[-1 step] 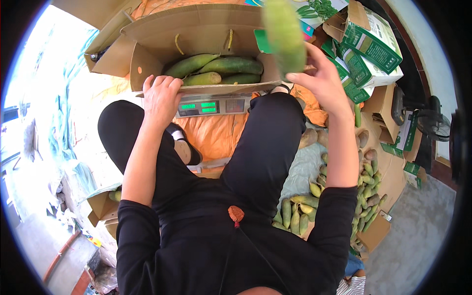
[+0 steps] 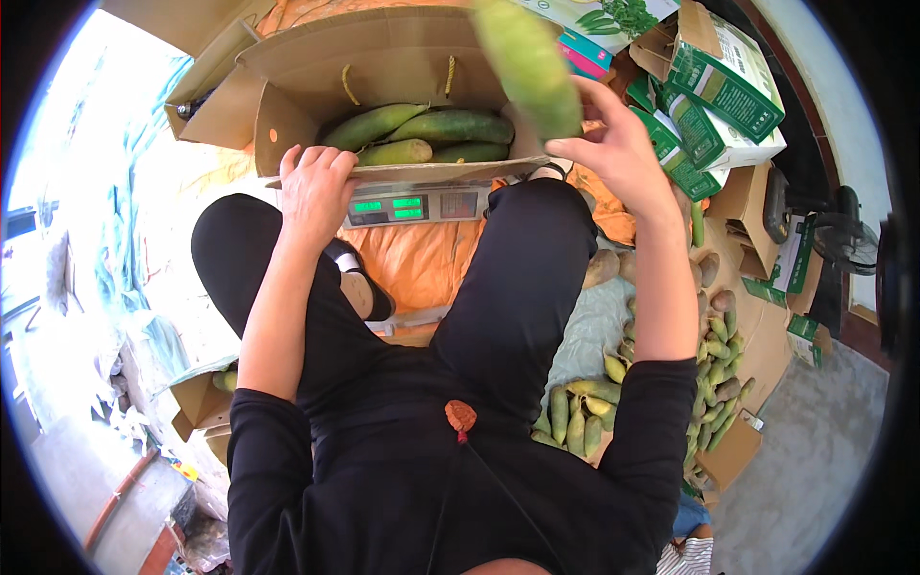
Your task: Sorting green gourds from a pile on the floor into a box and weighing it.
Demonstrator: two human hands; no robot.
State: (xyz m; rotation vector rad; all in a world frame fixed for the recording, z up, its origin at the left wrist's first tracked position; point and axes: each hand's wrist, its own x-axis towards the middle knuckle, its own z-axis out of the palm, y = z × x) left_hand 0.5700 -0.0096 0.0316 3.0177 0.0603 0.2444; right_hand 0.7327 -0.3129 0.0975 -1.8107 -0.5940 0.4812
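A large pale-green radish (image 2: 525,72) is held up in my right hand (image 2: 613,153), its lower end between thumb and fingers. It hangs tilted over the right end of an open cardboard box (image 2: 393,48) and looks slightly blurred. My left hand (image 2: 316,182) grips the box's near edge, fingers curled over the rim. Inside the box lie several green radishes (image 2: 450,126), and two yellow rope handles show on its far wall. Under the box is a scale (image 2: 412,206) with green lit displays.
Several green radishes (image 2: 575,422) lie in a pile to my right on cardboard and a pale sheet. Green-and-white cartons (image 2: 728,81) are stacked at the far right, near a black fan (image 2: 848,230). Orange sheeting (image 2: 422,259) covers the floor between my legs.
My right hand has shifted a little to the left with the radish, which tilts more toward the box. My left hand stays on the rim.
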